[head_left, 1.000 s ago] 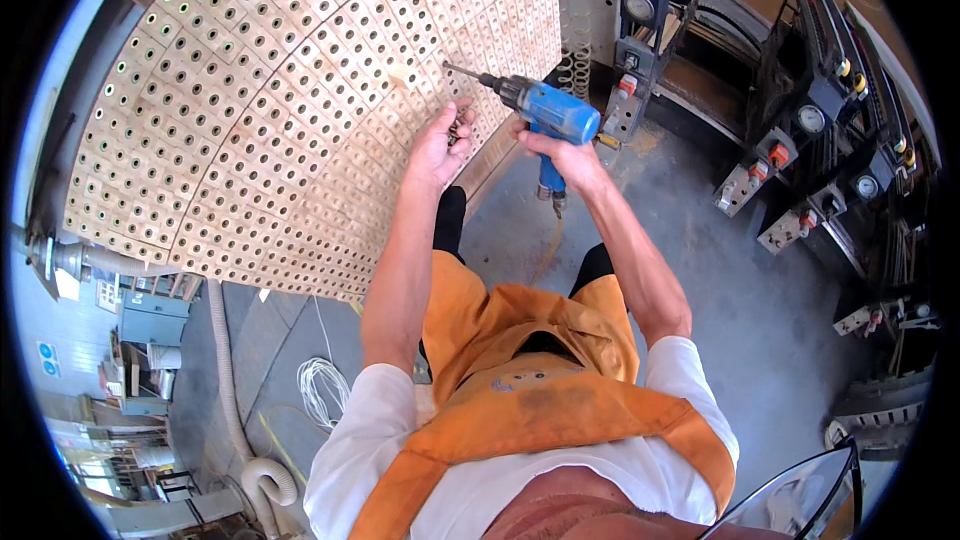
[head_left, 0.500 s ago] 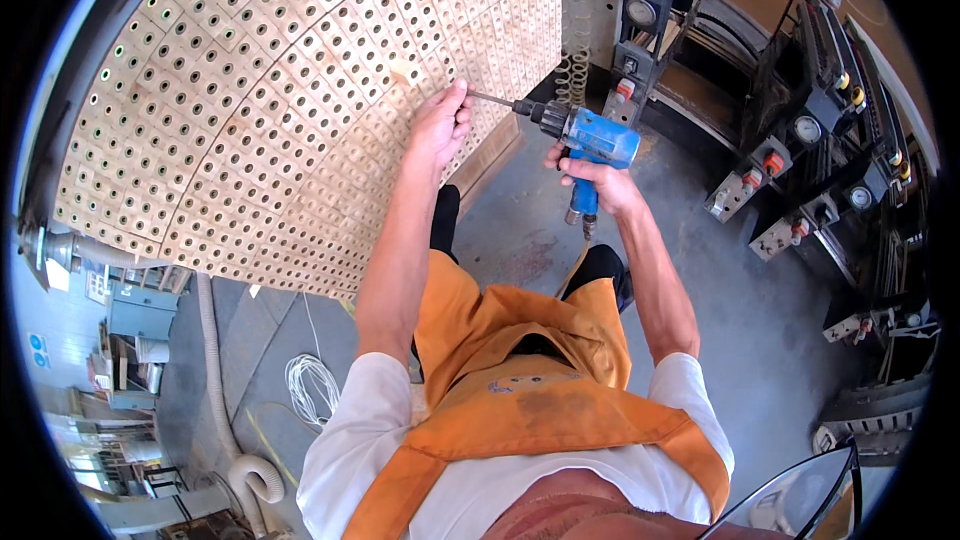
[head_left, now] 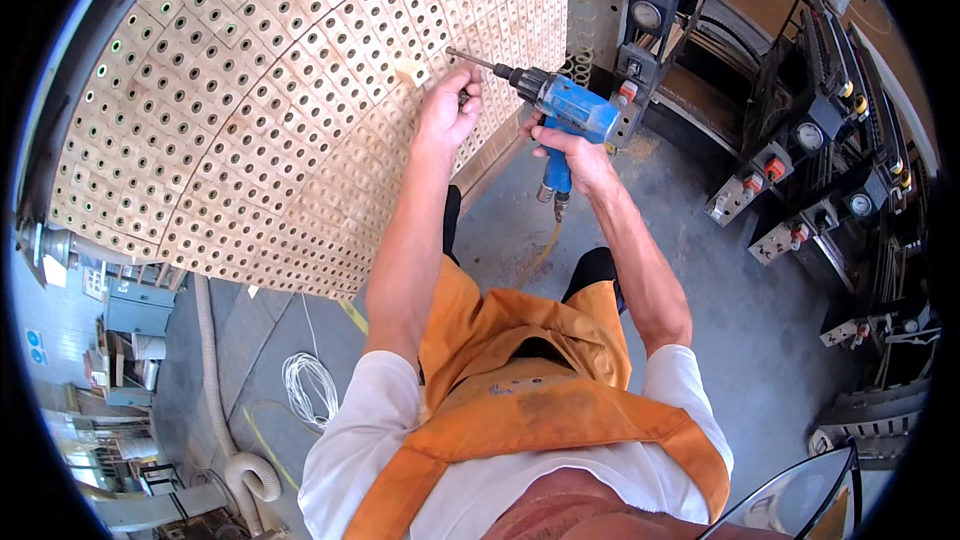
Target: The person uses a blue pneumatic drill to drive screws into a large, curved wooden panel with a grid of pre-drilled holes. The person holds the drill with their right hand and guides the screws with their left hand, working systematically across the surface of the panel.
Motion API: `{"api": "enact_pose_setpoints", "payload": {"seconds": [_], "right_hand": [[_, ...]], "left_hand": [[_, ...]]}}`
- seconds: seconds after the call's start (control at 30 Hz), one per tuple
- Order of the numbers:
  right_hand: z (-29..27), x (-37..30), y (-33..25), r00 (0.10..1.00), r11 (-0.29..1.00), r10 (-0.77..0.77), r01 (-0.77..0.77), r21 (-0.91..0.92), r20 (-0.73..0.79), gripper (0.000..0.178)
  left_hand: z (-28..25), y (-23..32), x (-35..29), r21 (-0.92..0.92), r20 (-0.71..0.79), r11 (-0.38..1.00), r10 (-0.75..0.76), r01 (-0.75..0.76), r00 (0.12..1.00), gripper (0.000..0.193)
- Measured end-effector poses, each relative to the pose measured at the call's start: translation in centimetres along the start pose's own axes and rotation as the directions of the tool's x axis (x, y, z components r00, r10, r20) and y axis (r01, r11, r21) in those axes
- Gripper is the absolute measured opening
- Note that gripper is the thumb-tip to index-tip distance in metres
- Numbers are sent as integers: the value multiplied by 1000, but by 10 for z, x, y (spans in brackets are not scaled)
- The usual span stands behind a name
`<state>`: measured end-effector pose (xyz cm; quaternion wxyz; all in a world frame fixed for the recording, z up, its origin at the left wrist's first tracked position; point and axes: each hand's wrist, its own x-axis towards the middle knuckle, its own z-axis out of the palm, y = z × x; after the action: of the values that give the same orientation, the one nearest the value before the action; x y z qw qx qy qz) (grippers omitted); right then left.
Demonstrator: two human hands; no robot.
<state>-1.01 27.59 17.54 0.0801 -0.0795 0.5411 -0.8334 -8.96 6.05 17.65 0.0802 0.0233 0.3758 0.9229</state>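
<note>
My right hand (head_left: 577, 152) grips the handle of a blue pneumatic drill (head_left: 580, 108), a finger at its trigger. From the black chuck a long thin bit (head_left: 476, 61) points left, its tip over a panel of wooden blocks (head_left: 300, 130). Whether the tip touches the wood I cannot tell. My left hand (head_left: 448, 112) is just below the bit, fingers curled in, with a small dark piece partly showing between them. Rows of round holes cover the panel; many have dark metal-rimmed inserts, while those nearer the right side look plain wood.
A pale chip (head_left: 410, 70) rests on the panel beside my left hand. The yellow air hose (head_left: 545, 258) hangs from the drill to the grey floor. Clamping machinery with gauges (head_left: 808, 136) stands at right. Coiled white cable (head_left: 310, 388) and a ribbed duct (head_left: 212, 370) lie at lower left.
The drill has moved left and up, bringing its bit over the panel. My left hand has let go of the bit's tip and is now curled just below it.
</note>
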Motion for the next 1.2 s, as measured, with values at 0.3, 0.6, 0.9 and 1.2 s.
{"api": "enact_pose_setpoints", "payload": {"seconds": [0.3, 0.6, 0.9, 1.2], "right_hand": [[7, 4, -12, 993, 984, -103, 109, -142, 52, 15], [3, 11, -3, 987, 971, -142, 153, -184, 70, 17], [-29, -23, -1, 995, 996, -3, 12, -87, 104, 27], [-50, -35, 6, 988, 991, 60, -42, -128, 140, 29]], "left_hand": [[-32, -56, -56, 119, -170, 961, -230, 252, 958, 18], [-35, -48, -74, 122, -166, 965, -212, 233, 963, 22], [-13, 6, -48, 30, -38, 998, 49, -47, 998, 22], [2, -5, -42, 260, -83, 966, 7, 15, 997, 26]]}}
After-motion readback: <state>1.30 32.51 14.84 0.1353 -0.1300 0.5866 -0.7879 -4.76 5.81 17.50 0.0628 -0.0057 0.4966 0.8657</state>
